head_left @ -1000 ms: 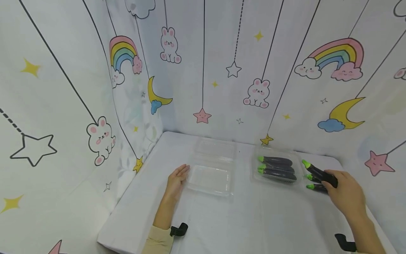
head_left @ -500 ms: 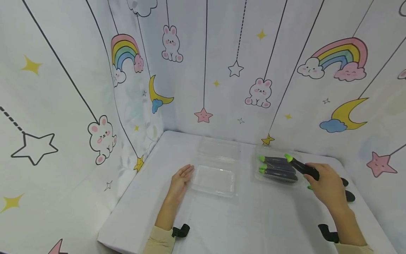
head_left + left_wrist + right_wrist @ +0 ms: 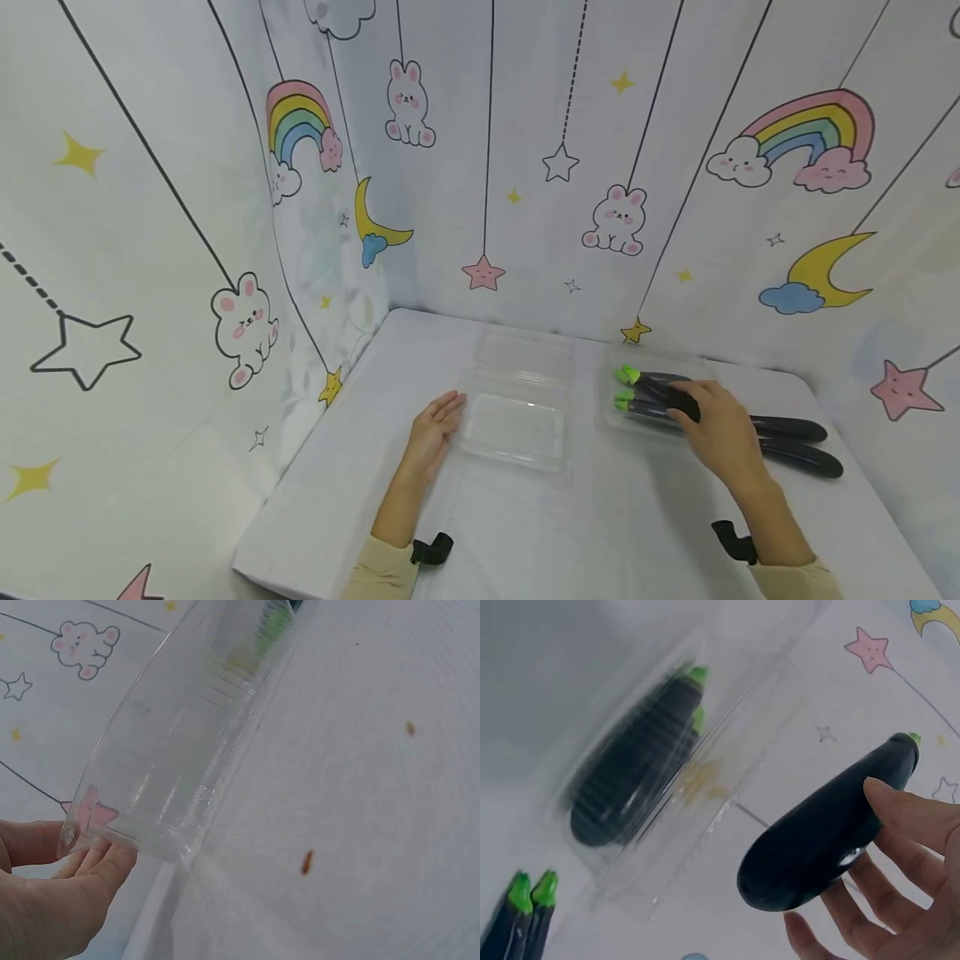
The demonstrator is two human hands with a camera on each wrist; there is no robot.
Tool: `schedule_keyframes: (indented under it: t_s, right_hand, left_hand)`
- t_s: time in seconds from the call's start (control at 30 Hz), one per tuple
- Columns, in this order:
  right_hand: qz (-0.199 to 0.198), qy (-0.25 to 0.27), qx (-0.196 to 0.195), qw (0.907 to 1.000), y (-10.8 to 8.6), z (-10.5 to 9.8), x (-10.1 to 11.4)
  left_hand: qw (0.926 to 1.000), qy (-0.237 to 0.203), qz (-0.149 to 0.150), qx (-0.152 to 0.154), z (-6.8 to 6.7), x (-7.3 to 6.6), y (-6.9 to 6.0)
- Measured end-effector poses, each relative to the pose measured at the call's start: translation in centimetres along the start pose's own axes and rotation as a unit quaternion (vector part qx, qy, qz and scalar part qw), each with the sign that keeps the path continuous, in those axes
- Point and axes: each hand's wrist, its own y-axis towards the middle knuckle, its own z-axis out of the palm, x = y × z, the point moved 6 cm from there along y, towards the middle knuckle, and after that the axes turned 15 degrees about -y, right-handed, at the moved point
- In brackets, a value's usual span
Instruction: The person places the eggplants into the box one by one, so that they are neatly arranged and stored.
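Two clear containers [image 3: 513, 432], straight-fingered left hand [image 3: 433, 427] against one; two loose eggplants [image 3: 804, 459], another eggplant [image 3: 817, 829] in the right hand's [image 3: 723, 437] grip.

Head: high up, looking forward and down at the table [image 3: 585, 517].
Left wrist: close to left hand [image 3: 433, 433], tilted, facing left box [image 3: 169, 769].
Right wrist: close to right hand [image 3: 723, 433], facing its eggplant [image 3: 814, 832].
Head and right wrist: both see right box [image 3: 611, 421], near the far edge.
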Motion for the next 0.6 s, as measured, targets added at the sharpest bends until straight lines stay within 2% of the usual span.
schedule_keyframes:
  t_s: [0.23, 0.6]
  right_hand:
    - [-0.024, 0.009, -0.014, 0.9996, 0.7, 0.4, 2.0]
    - [-0.052, 0.041, -0.007, 0.9978, 1.8, 1.6, 4.9]
  left_hand:
    - [0.9999, 0.006, 0.003, 0.008, 0.1, -0.1, 0.0]
    - [0.9999, 0.005, 0.003, 0.010, 0.1, 0.0, -0.1]
